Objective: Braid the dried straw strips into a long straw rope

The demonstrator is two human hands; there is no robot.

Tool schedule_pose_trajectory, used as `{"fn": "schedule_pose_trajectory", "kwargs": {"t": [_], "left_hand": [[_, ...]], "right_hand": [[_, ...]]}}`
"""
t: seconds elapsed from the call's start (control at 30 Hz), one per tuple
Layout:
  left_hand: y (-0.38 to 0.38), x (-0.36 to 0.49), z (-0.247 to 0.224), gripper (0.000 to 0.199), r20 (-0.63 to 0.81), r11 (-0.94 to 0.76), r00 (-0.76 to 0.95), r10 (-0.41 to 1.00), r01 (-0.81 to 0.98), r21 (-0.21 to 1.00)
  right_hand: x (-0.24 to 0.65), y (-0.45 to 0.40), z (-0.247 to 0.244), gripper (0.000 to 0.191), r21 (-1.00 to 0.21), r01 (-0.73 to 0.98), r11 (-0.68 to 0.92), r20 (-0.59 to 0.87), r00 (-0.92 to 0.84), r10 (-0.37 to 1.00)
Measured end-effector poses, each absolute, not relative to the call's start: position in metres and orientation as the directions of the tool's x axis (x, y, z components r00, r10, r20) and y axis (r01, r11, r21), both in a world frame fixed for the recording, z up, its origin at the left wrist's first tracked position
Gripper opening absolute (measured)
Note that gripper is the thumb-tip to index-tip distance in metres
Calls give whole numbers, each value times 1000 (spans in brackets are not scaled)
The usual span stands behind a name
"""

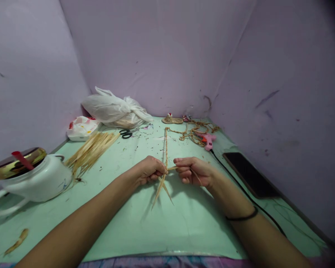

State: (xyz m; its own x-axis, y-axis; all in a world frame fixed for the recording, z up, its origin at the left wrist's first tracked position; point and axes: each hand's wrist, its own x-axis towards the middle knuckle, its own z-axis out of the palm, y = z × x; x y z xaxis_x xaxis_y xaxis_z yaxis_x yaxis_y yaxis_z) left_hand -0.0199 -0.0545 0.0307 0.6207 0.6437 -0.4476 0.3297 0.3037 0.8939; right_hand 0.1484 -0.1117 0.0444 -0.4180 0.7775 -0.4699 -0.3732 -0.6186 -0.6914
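A thin tan braid (166,147) of dried fibre runs straight back from my hands along the table. My left hand (152,170) pinches its near end, where loose flat strands (162,188) fan out below toward me. Just to the right, my right hand (194,172) is closed on one pale fibre strand (172,168) that leads off the braid's end. A thin tail of it shows beyond the fingers. At the back the braid bends right into a tangled pile of finished braid (199,130).
Left: a bundle of dry fibre strips (93,149), black-handled scissors (126,133), a white mug (44,178) with a gold lid, a wipes pack (83,128), a tied plastic bag (114,108). Right: a pink glue gun (209,141), its black cord, a phone (249,174). Walls close in three sides.
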Motion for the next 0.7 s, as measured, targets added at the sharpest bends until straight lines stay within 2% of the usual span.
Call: {"fn": "schedule_pose_trajectory", "kwargs": {"t": [0.1,0.13,0.2,0.27,0.3,0.33,0.43,0.5,0.6,0.7], "left_hand": [[-54,-21,30,15,-438,280,621,650,340,898],[-54,-21,30,13,-446,275,614,651,358,893],[-55,-21,31,11,-465,271,599,652,390,880],[-56,-21,32,10,-472,270,589,656,401,875],[-56,-20,33,10,-469,267,587,659,400,877],[-56,-20,32,10,-463,262,586,665,398,879],[-56,-20,30,10,-433,235,591,680,384,893],[-56,-20,29,11,-418,224,597,685,373,900],[-55,-21,29,9,-420,217,598,683,384,898],[-57,-20,32,4,-434,208,594,677,412,887]], "right_hand": [[165,-112,51,13,-803,-216,-555,-463,-360,810],[171,-110,51,13,-849,-161,-503,-457,-254,853],[180,-106,50,13,-935,-20,-355,-354,113,928],[183,-102,46,13,-965,137,-223,-144,432,890],[181,-102,45,12,-968,167,-188,-88,475,876],[176,-102,44,12,-972,147,-181,-99,438,894],[153,-108,45,18,-957,-23,-289,-290,101,952],[135,-113,44,16,-935,-44,-352,-353,2,936],[118,-117,39,6,-919,-6,-395,-394,-38,918],[115,-114,31,9,-919,35,-392,-391,39,920]]}}
